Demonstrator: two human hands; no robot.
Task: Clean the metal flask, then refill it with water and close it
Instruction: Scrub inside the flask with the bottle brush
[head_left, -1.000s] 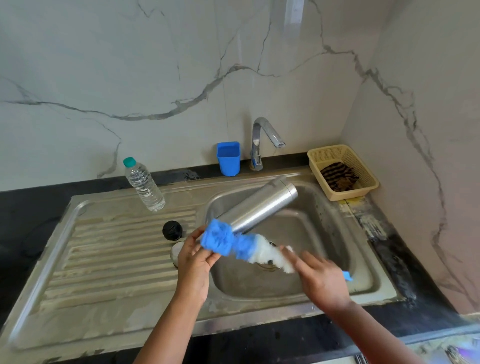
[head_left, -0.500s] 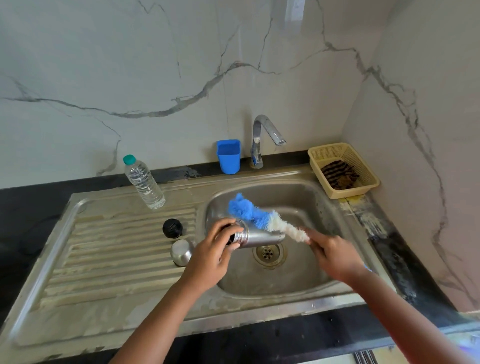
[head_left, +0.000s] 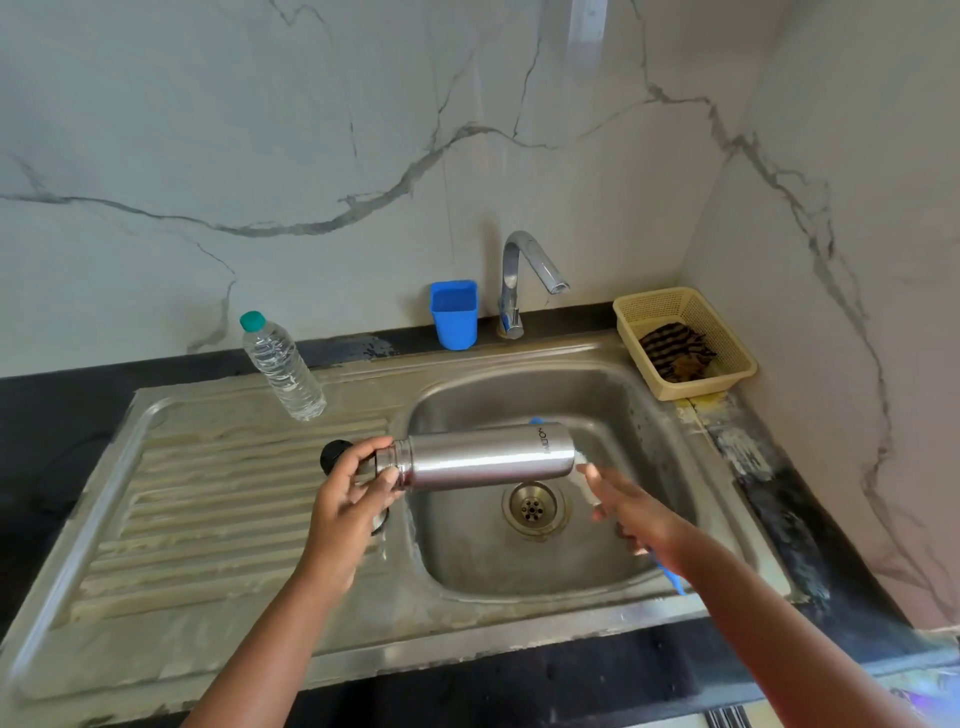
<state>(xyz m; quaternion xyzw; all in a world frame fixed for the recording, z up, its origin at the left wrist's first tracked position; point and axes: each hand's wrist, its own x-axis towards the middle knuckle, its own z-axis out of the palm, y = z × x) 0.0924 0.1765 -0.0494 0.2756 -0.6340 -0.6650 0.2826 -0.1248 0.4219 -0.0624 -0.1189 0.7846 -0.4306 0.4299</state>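
A: The left hand (head_left: 353, 499) grips the metal flask (head_left: 483, 457) by its neck, level over the sink (head_left: 571, 582). The right hand (head_left: 631, 512) holds the brush handle (head_left: 672, 579), fingers blurred.

B: Risk?

A: I'd guess a wet neck could slip and the flask drop into the basin.

B: Surroundings?

A: The black cap (head_left: 332, 454) is beside the left hand; the water bottle (head_left: 283, 366) and tap (head_left: 524, 280) stand beyond, against marble walls.

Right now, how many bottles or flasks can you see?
2: the metal flask held sideways over the sink basin by the left hand, and a plastic water bottle standing on the drainboard. None seems hidden.
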